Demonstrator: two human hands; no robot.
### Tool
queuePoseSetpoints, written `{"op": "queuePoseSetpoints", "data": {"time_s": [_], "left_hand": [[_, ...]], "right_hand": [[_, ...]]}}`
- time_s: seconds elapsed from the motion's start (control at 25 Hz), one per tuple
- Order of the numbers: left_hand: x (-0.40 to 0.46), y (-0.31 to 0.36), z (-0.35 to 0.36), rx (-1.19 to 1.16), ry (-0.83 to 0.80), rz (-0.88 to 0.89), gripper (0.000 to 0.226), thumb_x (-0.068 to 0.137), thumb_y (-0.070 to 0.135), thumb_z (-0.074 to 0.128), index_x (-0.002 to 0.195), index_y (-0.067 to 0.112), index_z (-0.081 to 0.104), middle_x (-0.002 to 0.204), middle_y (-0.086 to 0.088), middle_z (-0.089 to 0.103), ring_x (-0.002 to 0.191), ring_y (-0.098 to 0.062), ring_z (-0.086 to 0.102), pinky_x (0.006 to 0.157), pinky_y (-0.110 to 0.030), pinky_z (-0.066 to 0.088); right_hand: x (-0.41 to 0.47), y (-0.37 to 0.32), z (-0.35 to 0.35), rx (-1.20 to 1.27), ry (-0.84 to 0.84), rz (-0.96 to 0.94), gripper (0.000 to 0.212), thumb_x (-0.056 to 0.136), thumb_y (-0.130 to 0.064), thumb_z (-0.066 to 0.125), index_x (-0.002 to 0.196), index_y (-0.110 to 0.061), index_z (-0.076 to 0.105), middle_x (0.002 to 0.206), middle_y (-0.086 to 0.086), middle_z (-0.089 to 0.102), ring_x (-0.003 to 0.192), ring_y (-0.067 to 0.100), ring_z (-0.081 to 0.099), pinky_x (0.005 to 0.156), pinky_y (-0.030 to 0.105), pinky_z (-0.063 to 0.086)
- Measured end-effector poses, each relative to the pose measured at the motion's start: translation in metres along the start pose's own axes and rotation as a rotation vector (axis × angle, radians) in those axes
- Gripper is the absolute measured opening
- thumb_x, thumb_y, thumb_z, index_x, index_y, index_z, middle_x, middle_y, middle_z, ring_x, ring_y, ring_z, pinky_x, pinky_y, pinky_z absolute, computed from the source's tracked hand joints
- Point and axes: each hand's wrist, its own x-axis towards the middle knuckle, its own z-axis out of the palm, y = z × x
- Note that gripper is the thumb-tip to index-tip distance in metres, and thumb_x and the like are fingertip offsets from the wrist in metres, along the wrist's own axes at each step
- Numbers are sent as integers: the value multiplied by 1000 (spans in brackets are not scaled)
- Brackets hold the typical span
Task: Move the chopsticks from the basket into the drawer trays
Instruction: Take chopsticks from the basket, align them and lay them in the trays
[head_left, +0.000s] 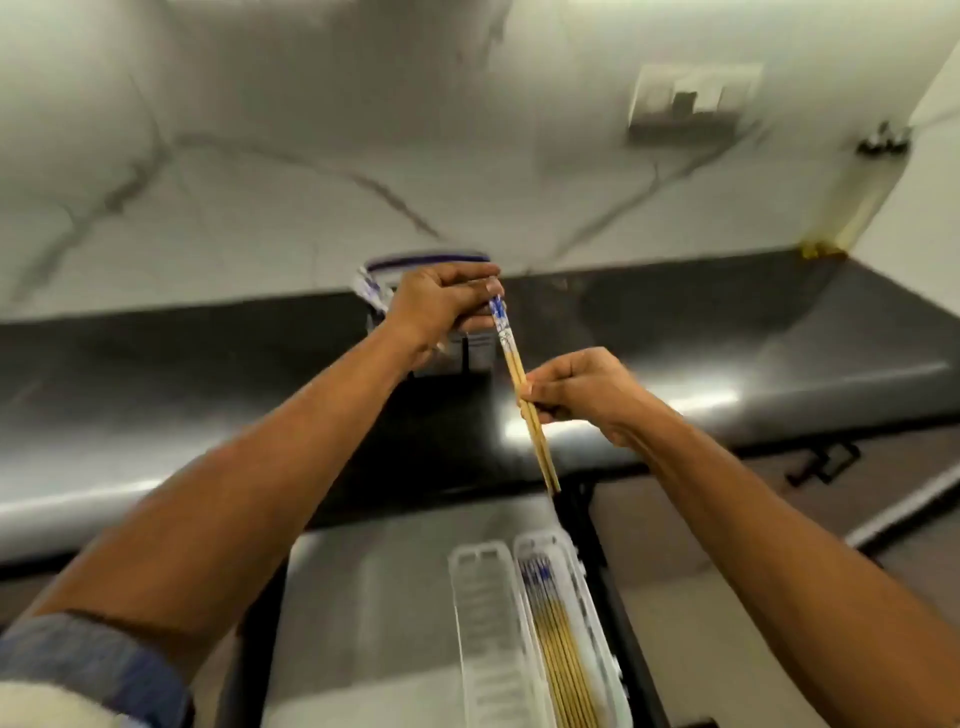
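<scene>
Fingers of left hand (441, 296): curled tight around the blue-patterned top end of the chopsticks (524, 395), above the basket.
Fingers of right hand (576, 387): pinched narrow on the wooden middle part of the same chopsticks; thumb and first fingers touch the sticks.
Chopsticks in the hands: a small bundle, held in the air between both hands, tilted, with the top end at the left hand and the thin tips pointing down toward the drawer. How many sticks are in it I cannot tell, the picture is blurred.
Basket (457, 348): a dark container with a light rim, standing on the bench at the back, mostly hidden behind the left hand.
Bench (208, 374): dark and shiny, with bright reflections along the front edge.
Drawer (374, 597): open below the bench edge, with a grey metal floor.
Trays: two long white ones lie side by side in the drawer. The right tray (597, 639) already holds several chopsticks, lying lengthwise, blue ends toward the bench. The left tray (485, 623) looks to have none.
Wall (311, 156): pale marble with grey veins, and a socket plate (693, 96) at the upper right.
Sleeve (88, 670): blue, rolled on the left arm, at the bottom left corner.
</scene>
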Motion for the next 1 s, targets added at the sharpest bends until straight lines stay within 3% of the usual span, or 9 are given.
{"op": "queuePoseSetpoints", "data": {"time_s": [0.12,0.2,0.36,0.44,0.64,0.76,1.0], "left_hand": [[-29,-87,19,-77,-4,-193,30,90,-3,65,120,-3,65,85,-8,72,64,-10,72,65,-29,64],[-56,-141,33,-139,23,-320,35,90,-2,65,125,-6,62,88,-11,69,62,-11,71,67,-30,62],[-116,-233,47,-187,91,-514,42,90,11,69,129,2,59,110,-17,72,95,-29,74,83,-36,62],[-138,-263,43,-178,127,-595,41,90,18,69,127,2,60,109,-17,74,97,-29,74,84,-37,61],[-161,-293,21,-180,204,-715,27,95,20,65,115,2,67,103,-19,75,94,-30,75,82,-38,62],[-160,-295,15,-208,238,-742,20,96,17,63,111,3,67,105,-22,74,97,-33,73,89,-44,59],[-163,-302,17,-241,257,-760,16,96,17,63,104,4,68,100,-22,75,95,-34,74,90,-46,59]], "right_hand": [[-37,77,2,-44,13,160,9,85,-8,75,76,-9,78,75,12,76,70,25,72,66,32,61],[-65,120,9,-46,-15,259,14,88,-6,70,77,-11,77,72,5,76,67,17,73,62,26,59],[-100,191,25,-154,44,496,8,90,-9,69,85,-4,74,83,9,76,69,12,70,65,27,60],[-107,216,32,-314,117,544,10,89,-13,70,82,-9,74,77,5,73,63,10,65,63,28,57],[-108,243,54,-788,205,575,17,94,-12,60,80,-17,70,76,-1,69,68,14,65,61,30,57],[-94,247,67,-1063,139,594,17,95,-4,55,97,-10,70,91,6,74,80,21,72,66,30,59],[-71,261,81,-1267,-6,606,17,94,-1,56,100,-8,70,95,6,73,82,23,72,69,36,62]]}}
